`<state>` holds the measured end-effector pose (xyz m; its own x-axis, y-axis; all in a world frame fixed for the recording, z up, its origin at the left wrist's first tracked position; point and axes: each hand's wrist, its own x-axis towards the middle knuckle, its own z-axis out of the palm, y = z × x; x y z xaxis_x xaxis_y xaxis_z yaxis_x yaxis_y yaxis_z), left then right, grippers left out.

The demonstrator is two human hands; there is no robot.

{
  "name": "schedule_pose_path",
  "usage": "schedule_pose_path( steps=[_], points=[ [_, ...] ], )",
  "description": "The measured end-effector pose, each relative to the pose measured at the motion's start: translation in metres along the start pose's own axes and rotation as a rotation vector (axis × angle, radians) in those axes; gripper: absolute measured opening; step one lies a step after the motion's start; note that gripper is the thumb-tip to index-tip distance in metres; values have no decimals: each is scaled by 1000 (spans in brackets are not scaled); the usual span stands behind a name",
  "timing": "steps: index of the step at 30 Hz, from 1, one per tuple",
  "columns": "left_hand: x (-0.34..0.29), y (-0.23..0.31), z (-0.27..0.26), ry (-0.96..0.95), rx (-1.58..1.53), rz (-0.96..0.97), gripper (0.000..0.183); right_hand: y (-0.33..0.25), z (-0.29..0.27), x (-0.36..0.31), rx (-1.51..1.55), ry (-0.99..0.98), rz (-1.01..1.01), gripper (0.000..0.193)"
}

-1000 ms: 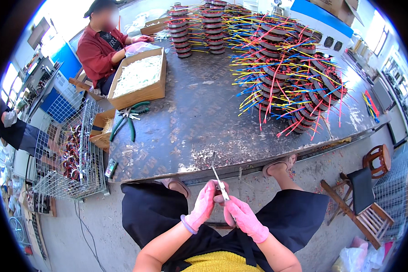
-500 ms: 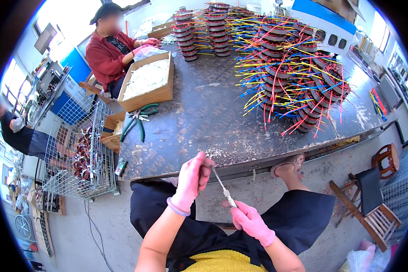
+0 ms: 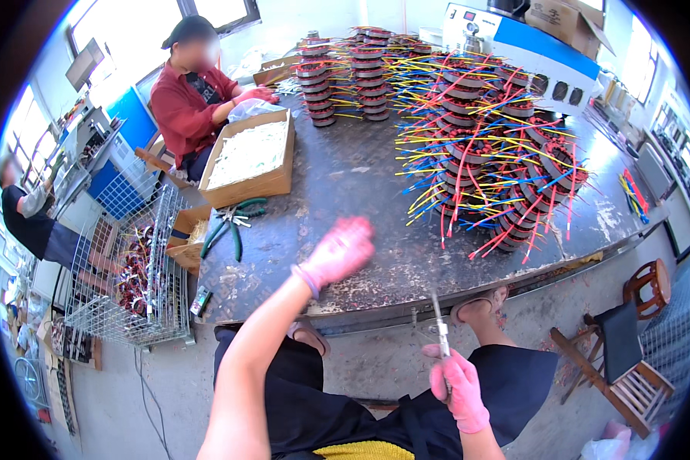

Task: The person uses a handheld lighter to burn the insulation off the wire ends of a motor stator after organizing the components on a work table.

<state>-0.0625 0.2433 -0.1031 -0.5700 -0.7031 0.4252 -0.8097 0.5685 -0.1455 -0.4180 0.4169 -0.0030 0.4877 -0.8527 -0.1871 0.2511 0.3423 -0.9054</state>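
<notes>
Though the left hand (image 3: 339, 253) is too blurred to tell, the right hand (image 3: 461, 387) grips a forward-jutting slender tool (image 3: 442, 331).

Head-worn fisheye looks down and forward at close range: yellow knit top (image 3: 366, 451) at six o'clock, worktable (image 3: 353, 180) at twelve.

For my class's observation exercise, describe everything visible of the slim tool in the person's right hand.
The slim tool has a thin, grey, metal-looking shaft and a paler, silvery section lower down. The pink-gloved right hand grips its lower end, hiding part of it. It points away from the person, leaning slightly left; its blurred far end overlaps the table's near edge in view, but whether they touch is unclear.
</notes>
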Motion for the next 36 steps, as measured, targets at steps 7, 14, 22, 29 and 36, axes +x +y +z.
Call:
schedule_pose_path(
  steps=[7,14,22,29,36],
  points=[
    [-4,155,-114,-99,-767,-35,58,6,-5,-1,76,30,-25,56],
    [-142,7,-186,214,23,-873,43,17,-5,-1,-20,-10,53,53],
    [-252,0,-195,-159,-44,-1367,53,24,13,10,-192,-41,119,48],
    [-239,-9,-187,184,22,-1255,33,63,-36,20,-1032,-284,-254,43],
    [-131,22,-182,501,-1575,-933,39,52,-1,74,-150,84,627,56]
  ],
)
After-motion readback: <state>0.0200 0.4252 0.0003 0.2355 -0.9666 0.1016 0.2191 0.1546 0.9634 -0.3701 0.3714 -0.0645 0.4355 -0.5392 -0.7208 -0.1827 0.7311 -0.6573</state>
